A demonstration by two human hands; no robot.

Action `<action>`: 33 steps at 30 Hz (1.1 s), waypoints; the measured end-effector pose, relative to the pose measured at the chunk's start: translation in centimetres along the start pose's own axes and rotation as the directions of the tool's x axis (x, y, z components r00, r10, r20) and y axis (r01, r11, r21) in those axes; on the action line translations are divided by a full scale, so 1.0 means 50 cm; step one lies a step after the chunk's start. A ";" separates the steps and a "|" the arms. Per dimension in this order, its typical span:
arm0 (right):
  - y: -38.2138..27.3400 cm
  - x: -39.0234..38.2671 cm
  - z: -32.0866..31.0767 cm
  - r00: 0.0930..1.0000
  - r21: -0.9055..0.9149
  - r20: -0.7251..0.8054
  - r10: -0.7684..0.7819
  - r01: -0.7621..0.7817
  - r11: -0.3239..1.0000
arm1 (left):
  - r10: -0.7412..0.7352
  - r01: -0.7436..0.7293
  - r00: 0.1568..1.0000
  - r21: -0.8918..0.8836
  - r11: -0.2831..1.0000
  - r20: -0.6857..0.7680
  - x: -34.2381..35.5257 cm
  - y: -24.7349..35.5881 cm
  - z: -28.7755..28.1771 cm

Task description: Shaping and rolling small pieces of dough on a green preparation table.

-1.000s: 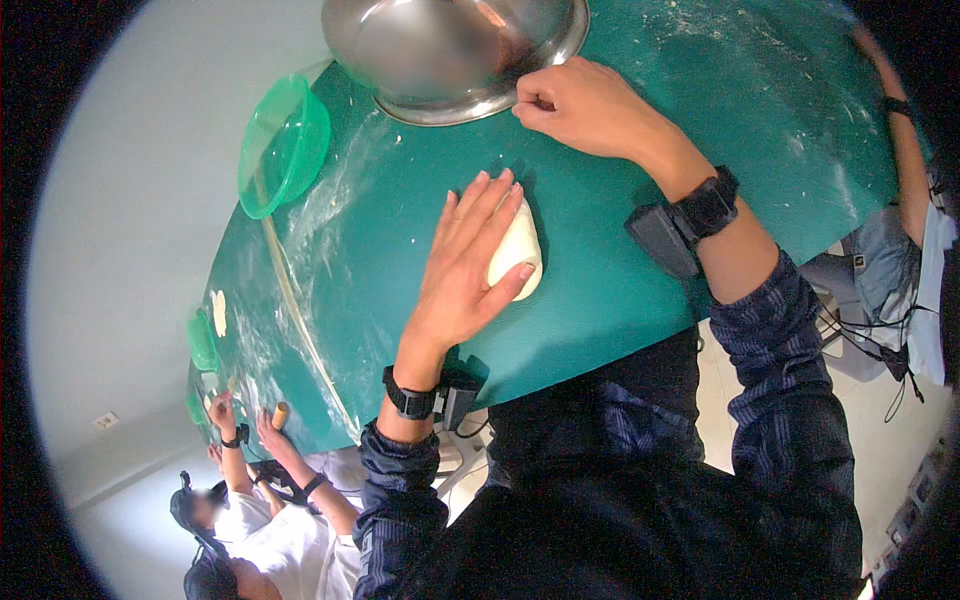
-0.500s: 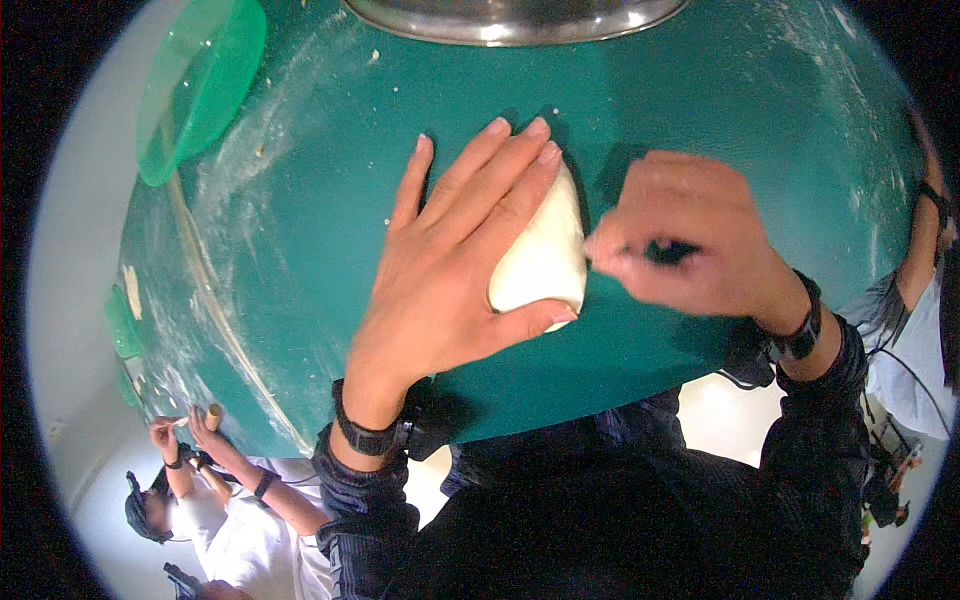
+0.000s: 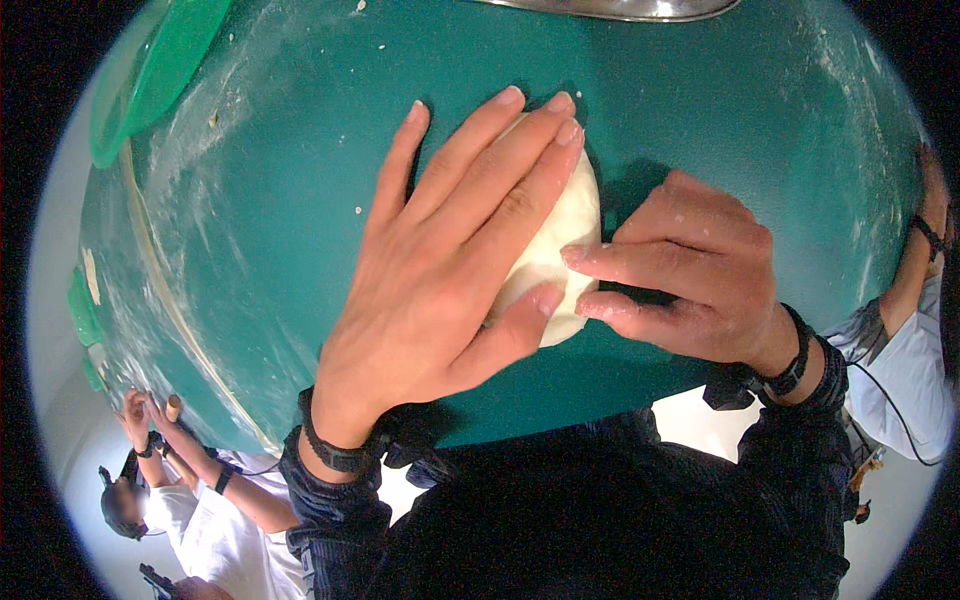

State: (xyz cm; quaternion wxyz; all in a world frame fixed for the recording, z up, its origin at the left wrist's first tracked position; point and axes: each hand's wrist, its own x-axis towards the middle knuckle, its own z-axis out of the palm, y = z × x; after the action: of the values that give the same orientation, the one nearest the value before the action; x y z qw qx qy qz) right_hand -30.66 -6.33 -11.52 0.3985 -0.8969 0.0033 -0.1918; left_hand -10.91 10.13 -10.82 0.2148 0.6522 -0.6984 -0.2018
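The left hand point(image 3: 440, 270) lies flat, fingers spread, pressing down on the pale dough lump point(image 3: 560, 250); no closed grip. The right hand point(image 3: 690, 270) pinches the dough's right edge between curled fingertips. The dough rests mid-tabletop point(image 3: 250, 200), on the floury teal cover. This looks like kneading; next likely calls for folding and pushing evenly.

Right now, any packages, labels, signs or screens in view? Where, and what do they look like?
None show. In view: the left hand flat on a pale dough lump, the right hand touching its side, a teal table cover, a green bowl upper left and a metal bowl's rim at the top.
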 end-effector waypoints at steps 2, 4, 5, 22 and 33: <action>0.002 -0.001 0.003 1.000 -0.007 -0.001 -0.004 0.004 1.000 | 0.003 -0.003 1.000 0.015 1.000 -0.011 0.000 0.001 0.002; 0.002 -0.001 0.003 1.000 -0.018 -0.003 -0.007 0.007 1.000 | 0.002 -0.002 1.000 0.034 0.999 -0.010 0.002 0.001 0.003; 0.001 0.000 0.002 1.000 -0.028 0.009 -0.001 0.001 1.000 | 0.003 -0.002 1.000 0.034 0.999 -0.010 0.002 0.002 0.004; 0.000 -0.004 -0.001 0.997 -0.063 -0.075 -0.027 0.022 0.998 | -0.020 0.024 0.999 0.076 0.997 -0.049 0.005 0.011 0.014; -0.009 0.002 0.010 0.988 -0.244 -0.033 -0.154 0.141 0.959 | -0.027 0.031 0.997 0.052 0.998 -0.070 0.001 0.006 0.015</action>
State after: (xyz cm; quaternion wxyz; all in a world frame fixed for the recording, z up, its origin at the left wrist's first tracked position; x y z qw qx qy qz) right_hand -30.48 -5.66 -11.47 0.2709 -0.9312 -0.0301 -0.2420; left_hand -11.57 10.11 -11.27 0.2185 0.6745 -0.6860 -0.1636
